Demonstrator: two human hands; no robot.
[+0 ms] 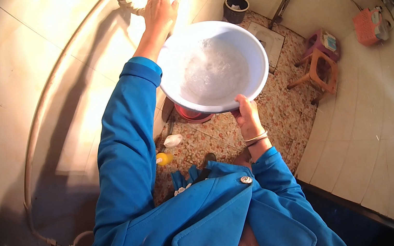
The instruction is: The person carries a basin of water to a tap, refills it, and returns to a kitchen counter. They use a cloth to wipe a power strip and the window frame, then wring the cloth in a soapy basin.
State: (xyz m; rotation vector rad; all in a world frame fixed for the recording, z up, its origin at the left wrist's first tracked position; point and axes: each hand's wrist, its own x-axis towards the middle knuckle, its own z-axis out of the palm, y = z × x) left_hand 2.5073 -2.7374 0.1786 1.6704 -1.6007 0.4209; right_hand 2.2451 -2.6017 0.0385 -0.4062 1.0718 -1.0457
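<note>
A wide pale plastic basin point(255, 53) is held up in front of me, with churning, bubbly water point(213, 68) inside it. The fingers and thumb of my right hand point(248, 117) clasp its near rim. Up at the wall, my left hand point(160, 12) is bent over the end of a tap point(138, 11) and hides its handle and spout. This hand is beyond the basin's upper left rim. Below the basin, part of a red tub point(195, 115) shows on the floor.
A pipe point(43, 96) curves down the tiled left wall. On the pebble-patterned floor are a black bucket point(235, 9), a squat toilet point(266, 40), an orange stool point(324, 71), a purple stool point(311, 41) and a yellow bottle point(165, 158). A pink basket point(368, 27) hangs on the right wall.
</note>
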